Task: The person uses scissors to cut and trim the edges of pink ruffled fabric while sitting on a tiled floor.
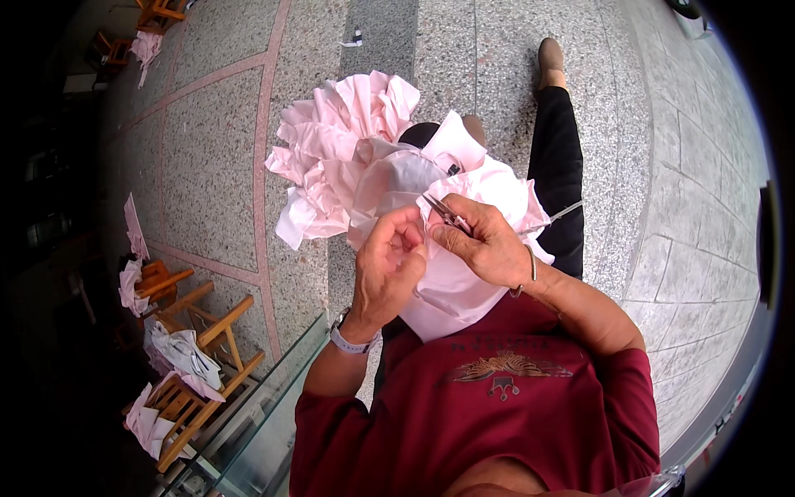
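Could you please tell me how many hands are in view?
2: the left hand, curled against the pink fabric, and the right hand, gripping small scissors above it. Others could be hidden in the dark at left.

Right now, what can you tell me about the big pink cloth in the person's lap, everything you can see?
The pink cloth is pale, thin-looking and heavily creased, with ruffled folds fanning out at its upper left. A small black patch shows near its upper middle. It lies loosely bunched, its near end by the dark red shirt. The left hand is against it, its grip unclear; the right hand holds dark, pointed scissors over it.
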`<state>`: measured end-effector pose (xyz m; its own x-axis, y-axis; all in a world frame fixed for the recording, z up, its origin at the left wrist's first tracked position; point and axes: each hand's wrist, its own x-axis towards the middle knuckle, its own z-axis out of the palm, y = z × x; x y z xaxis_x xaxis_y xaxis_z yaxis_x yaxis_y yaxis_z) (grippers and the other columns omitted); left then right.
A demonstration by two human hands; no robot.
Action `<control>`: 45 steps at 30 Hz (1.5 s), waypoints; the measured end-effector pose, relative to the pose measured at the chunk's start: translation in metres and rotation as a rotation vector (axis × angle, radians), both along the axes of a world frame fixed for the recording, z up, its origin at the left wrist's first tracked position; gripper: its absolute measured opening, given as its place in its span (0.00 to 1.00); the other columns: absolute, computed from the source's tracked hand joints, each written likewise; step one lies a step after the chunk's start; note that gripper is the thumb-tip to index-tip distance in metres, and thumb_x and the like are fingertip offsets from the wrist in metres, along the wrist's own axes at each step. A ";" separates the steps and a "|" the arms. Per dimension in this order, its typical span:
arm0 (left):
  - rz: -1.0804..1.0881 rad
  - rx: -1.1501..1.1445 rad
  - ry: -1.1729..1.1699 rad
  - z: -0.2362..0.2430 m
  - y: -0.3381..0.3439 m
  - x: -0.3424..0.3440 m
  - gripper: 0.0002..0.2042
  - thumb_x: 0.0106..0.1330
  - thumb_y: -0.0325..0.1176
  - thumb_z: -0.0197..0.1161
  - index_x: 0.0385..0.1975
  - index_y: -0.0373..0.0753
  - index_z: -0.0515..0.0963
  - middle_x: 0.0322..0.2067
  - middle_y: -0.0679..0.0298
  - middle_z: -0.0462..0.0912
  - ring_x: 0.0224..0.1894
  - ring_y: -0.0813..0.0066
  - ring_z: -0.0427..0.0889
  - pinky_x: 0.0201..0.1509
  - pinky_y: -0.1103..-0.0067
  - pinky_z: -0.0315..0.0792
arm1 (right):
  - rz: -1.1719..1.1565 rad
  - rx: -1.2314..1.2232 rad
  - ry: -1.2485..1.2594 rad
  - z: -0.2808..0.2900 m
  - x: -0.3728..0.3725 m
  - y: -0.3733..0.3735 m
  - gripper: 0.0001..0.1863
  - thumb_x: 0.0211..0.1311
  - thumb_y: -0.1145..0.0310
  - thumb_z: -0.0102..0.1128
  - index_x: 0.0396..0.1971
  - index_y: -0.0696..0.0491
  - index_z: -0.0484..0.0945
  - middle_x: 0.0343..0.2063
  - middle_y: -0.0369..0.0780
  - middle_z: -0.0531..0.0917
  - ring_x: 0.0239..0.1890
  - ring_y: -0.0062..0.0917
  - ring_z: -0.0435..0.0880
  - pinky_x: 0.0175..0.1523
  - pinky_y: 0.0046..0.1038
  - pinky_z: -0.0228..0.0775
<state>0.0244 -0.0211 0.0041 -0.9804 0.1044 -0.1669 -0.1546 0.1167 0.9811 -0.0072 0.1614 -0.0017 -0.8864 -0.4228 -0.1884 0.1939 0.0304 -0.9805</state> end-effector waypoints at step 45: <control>0.169 0.204 -0.232 0.015 -0.043 0.023 0.06 0.69 0.30 0.64 0.37 0.34 0.78 0.29 0.73 0.78 0.31 0.90 0.71 0.35 0.87 0.68 | 0.331 0.027 -0.043 0.026 -0.026 -0.031 0.05 0.69 0.72 0.57 0.35 0.58 0.73 0.21 0.31 0.67 0.26 0.14 0.64 0.30 0.23 0.60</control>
